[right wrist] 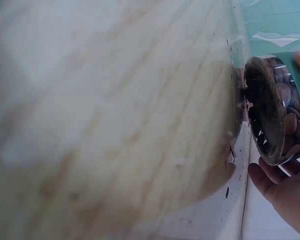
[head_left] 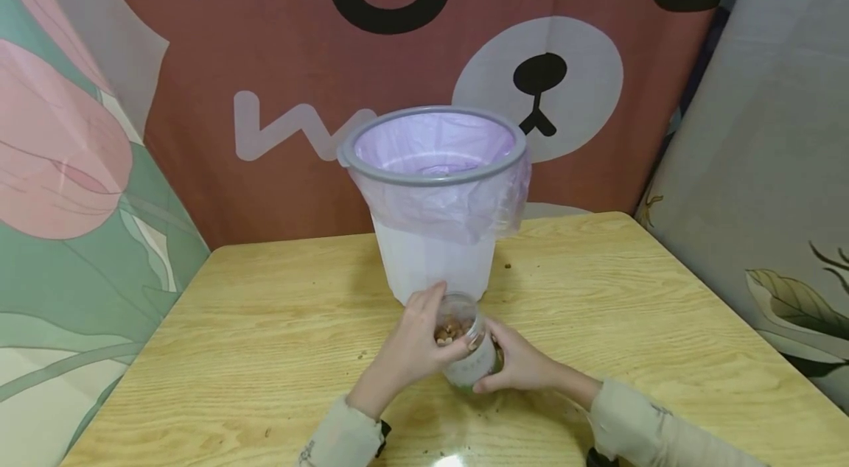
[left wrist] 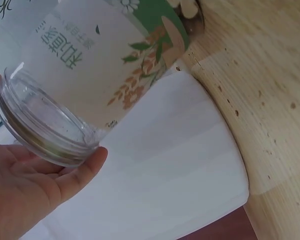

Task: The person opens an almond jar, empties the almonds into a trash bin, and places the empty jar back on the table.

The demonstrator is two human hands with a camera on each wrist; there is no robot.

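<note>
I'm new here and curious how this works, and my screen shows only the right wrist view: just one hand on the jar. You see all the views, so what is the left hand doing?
Observer: The left hand grips the jar too, up at its clear top end.
Visitor: Oh, both together! And what stands just beyond it on the table?
Observer: The head view shows a white bin lined with a purple bag.
Visitor: Is anything written on the jar? I only see a green band and brown bits inside.
Observer: Yes, the left wrist view shows green lettering on its side.
</note>
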